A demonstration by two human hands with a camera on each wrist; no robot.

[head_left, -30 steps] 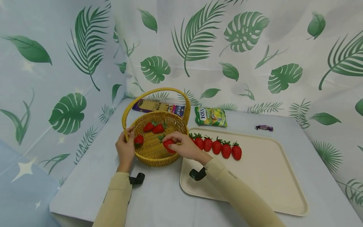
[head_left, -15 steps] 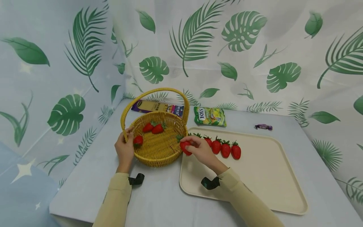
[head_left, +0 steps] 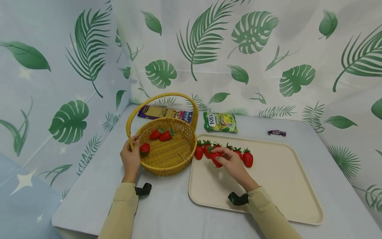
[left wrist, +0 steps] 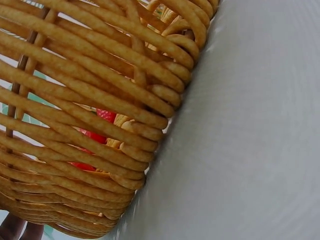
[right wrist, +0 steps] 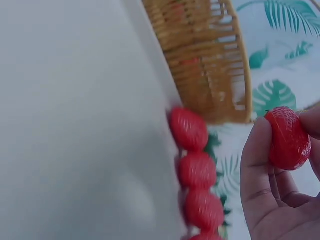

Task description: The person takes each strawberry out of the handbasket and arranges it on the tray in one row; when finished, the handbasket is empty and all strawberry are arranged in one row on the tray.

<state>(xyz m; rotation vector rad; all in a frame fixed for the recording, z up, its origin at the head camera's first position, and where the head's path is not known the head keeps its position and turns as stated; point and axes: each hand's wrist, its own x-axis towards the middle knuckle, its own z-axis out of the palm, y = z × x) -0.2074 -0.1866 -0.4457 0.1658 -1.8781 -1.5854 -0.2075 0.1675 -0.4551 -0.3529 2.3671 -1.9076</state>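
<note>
My right hand (head_left: pixel 234 163) pinches a red strawberry (head_left: pixel 216 160) between thumb and fingers, above the cream tray (head_left: pixel 268 192). The right wrist view shows that strawberry (right wrist: pixel 288 140) clear of the others. Behind it in the head view, a row of several strawberries (head_left: pixel 248 159) lies along the tray's far left part. My left hand (head_left: pixel 131 156) holds the left rim of the yellow wicker basket (head_left: pixel 167 171), by the foot of its handle. Inside the basket sit three strawberries (head_left: pixel 165 135), two at the back and one at the left. The left wrist view shows mostly the basket's woven side (left wrist: pixel 75 100).
Behind the basket lies a purple and tan packet (head_left: pixel 164 112). To its right is a green FOX'S candy bag (head_left: pixel 220 122). A small purple wrapped candy (head_left: pixel 276 132) lies beyond the tray. A leaf-printed cloth (head_left: pixel 206 39) hangs behind the table.
My right hand has carried the strawberry out of the basket, rightward over its rim, to above the tray. My left hand has stayed at the basket's rim.
</note>
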